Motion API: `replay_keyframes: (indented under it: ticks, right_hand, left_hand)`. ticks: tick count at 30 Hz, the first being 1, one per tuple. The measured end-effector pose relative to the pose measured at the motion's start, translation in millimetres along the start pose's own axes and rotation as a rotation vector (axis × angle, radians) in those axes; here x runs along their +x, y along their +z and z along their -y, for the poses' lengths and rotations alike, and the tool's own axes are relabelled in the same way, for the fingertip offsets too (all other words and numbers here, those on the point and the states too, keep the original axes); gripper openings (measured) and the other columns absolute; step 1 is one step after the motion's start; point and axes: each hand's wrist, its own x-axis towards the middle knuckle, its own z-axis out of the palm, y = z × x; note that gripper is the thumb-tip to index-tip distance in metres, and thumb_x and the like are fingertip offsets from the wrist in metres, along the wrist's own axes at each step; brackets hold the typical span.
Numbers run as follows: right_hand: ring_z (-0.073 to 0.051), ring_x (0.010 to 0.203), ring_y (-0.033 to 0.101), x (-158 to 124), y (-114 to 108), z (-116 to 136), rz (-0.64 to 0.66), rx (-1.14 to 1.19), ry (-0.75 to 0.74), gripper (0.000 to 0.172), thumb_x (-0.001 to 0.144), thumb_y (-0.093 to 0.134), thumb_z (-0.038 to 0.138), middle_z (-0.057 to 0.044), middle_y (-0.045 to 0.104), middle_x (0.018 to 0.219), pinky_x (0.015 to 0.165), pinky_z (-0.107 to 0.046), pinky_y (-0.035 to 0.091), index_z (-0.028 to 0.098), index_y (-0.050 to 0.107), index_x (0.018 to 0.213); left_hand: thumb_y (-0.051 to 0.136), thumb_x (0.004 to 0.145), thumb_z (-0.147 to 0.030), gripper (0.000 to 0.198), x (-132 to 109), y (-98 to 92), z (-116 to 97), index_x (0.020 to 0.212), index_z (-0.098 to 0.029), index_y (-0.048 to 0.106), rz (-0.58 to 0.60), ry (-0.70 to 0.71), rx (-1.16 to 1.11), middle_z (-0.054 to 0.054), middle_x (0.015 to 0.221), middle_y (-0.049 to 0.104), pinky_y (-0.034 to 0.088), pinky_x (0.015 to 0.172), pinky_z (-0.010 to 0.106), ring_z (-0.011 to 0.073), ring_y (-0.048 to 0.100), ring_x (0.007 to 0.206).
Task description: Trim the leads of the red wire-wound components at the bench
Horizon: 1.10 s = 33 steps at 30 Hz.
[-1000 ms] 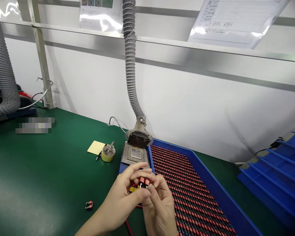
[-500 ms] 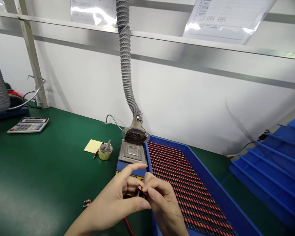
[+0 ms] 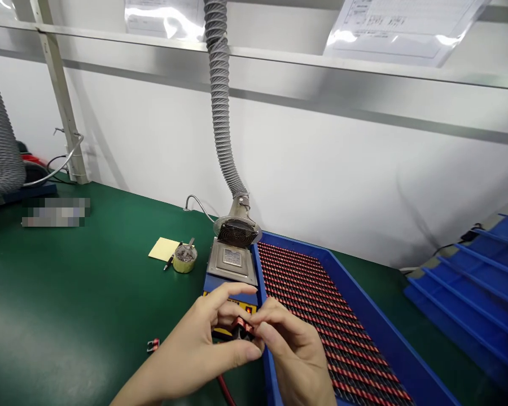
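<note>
1. Holding the small red-and-black part between both hands, you have it just above the near edge of the counter, directly in front of the solder pot.
2. Your left hand closes its grip on the part from the left. The thumb lies along the underside and the index finger arches over the top, with only the part between them.
3. Your right hand meets it from the right, its grip drawn tight on the same part. Your fingers hide how much of the part each hand covers.
4. The blue tray lies touching the right side of the solder pot and runs from the near edge toward the far edge of the counter. It is packed with rows of red parts, and no gap shows in the stretch you can see. By that, most of the batch looks laid out already, though your right hand covers the tray's near end.
5. One loose part lies alone on the counter, left of your left hand and near the near edge, apart from everything else.
6. The part in your fingers looks like the one being worked on. It is too small and too covered to tell the state of its leads.
7. A yellow roll with scraps in it stands left of the solder pot, and the fan intake of the grey hose sits just behind the pot.
</note>
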Motion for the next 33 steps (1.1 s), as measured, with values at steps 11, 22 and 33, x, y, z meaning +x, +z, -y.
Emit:
replay_keyframes:
  ticks: [11, 22, 33]
  right_hand:
    - [-0.010, 0.054, 0.042, 1, 5, 8, -0.130, 0.076, 0.078, 0.024, 0.077, 0.064, 0.033, 0.002, 0.044, 0.059, 0.050, -0.022, 0.037, 0.018, 0.060, 0.058]
    - [-0.012, 0.059, 0.050, 3, 6, 1, -0.119, 0.150, 0.097, 0.012, 0.074, 0.066, 0.032, -0.001, 0.053, 0.066, 0.054, -0.023, 0.042, 0.021, 0.069, 0.077]
    - [-0.011, 0.062, 0.052, 2, 12, -7, -0.093, 0.117, 0.057, 0.010, 0.078, 0.064, 0.028, 0.000, 0.053, 0.067, 0.054, -0.021, 0.044, 0.022, 0.069, 0.072]
  left_hand:
    - [0.065, 0.075, -0.022, 0.046, -1, 2.3, -3, 0.119, -0.027, 0.049, 0.028, 0.030, 0.179, -0.002, 0.094, 0.067, 0.043, 0.083, 0.025, 0.0147, 0.059, 0.091]
    - [0.067, 0.074, -0.024, 0.045, 2, -2.4, -8, 0.115, -0.026, 0.050, -0.041, 0.003, 0.050, -0.001, 0.091, 0.067, 0.043, 0.085, 0.028, 0.0163, 0.059, 0.093]
    - [0.065, 0.076, -0.023, 0.040, 1, -2.4, -1, 0.113, -0.029, 0.052, -0.037, 0.050, 0.109, -0.002, 0.098, 0.068, 0.042, 0.088, 0.029, 0.0170, 0.059, 0.097]
